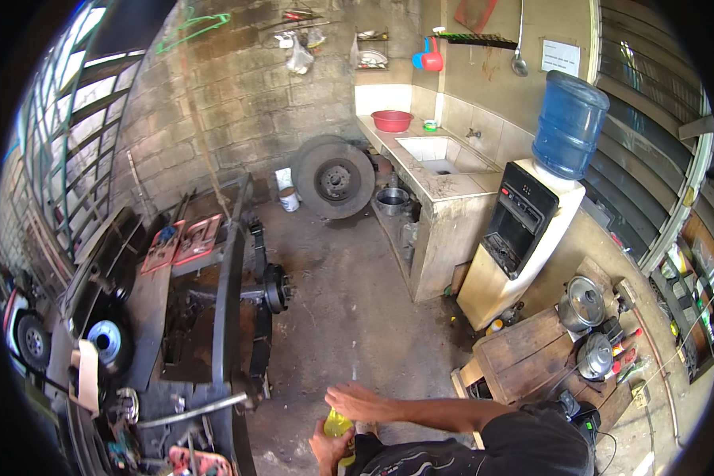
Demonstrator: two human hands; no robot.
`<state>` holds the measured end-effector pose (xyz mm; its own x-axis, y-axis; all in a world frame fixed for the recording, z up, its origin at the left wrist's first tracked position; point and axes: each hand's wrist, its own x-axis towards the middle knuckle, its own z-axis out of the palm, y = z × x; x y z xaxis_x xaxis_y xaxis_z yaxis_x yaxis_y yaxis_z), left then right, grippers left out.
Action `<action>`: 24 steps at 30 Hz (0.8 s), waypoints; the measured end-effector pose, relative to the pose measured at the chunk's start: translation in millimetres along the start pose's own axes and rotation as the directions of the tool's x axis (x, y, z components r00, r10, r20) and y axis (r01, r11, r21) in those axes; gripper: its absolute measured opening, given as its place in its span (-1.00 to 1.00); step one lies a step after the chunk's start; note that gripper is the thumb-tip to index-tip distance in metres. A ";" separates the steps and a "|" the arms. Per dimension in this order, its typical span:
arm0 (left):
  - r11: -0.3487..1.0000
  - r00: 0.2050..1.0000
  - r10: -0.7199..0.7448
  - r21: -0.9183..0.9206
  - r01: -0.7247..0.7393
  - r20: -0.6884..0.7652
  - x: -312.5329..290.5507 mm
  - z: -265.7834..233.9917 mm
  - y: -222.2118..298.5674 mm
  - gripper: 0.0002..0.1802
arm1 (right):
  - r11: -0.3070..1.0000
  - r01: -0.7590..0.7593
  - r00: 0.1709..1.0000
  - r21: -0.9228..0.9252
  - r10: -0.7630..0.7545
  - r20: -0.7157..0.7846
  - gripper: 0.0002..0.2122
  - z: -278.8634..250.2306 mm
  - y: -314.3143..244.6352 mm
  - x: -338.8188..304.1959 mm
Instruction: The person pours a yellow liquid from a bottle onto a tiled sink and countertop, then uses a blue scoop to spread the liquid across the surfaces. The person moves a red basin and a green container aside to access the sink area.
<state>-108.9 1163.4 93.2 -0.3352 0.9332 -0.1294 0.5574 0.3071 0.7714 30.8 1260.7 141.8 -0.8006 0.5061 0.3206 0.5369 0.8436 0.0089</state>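
Observation:
At the lower middle, my left hand is wrapped round the side of a yellow bottle-like container. Over its top lies my right hand, with the fingers bent down on the upper end. That upper end is hidden under the right hand, so a cap cannot be made out. My right forearm reaches in from the right, in front of my dark shirt.
A metal vehicle frame with a wheel hub stands at left, tools beside it. A large tyre leans at the back wall. At right are a sink counter, a water dispenser and a wooden table with pots.

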 end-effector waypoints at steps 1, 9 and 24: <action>1.000 0.999 0.001 0.014 -0.002 0.032 34.4 0.0 16.3 -0.32 | 0.999 -0.028 0.999 0.022 0.027 0.044 -0.86 -0.5 28.0 16.0; 0.969 0.939 0.213 -0.178 -0.169 0.270 294.9 56.8 169.1 -0.32 | 0.987 -0.141 0.988 -0.078 0.135 -0.075 -0.87 -21.7 293.7 109.5; 0.801 0.824 0.467 -0.548 -0.242 0.320 669.8 169.5 365.1 -0.47 | 0.397 -0.418 0.497 0.817 0.853 -0.160 -0.95 -74.6 721.6 75.5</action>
<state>-1.2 1932.2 182.5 0.2271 0.9724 0.0544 0.1115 -0.0815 0.9904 377.7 1894.2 243.0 0.1030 0.9424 0.3183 0.3305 0.2694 -0.9046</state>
